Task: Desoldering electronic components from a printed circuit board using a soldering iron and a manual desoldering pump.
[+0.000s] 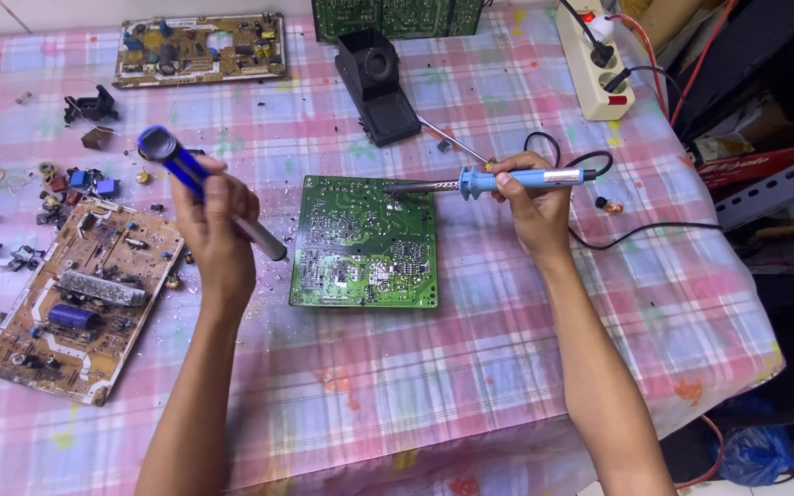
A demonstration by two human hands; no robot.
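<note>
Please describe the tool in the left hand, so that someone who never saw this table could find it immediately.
On the pink checked tablecloth, find the green circuit board lying in the middle. Just left of it, the left hand grips a blue desoldering pump held slantwise above the cloth. Unlike the blue-handled soldering iron in the right hand, it has no cord and ends in a grey barrel.

Both forearms reach up from bottom edge, well apart. Left hand (216,230) back to camera, fingers curled in a closed fist grip. Right hand (533,204) fingers pinched shut, thumb on top, wrist straight.
</note>
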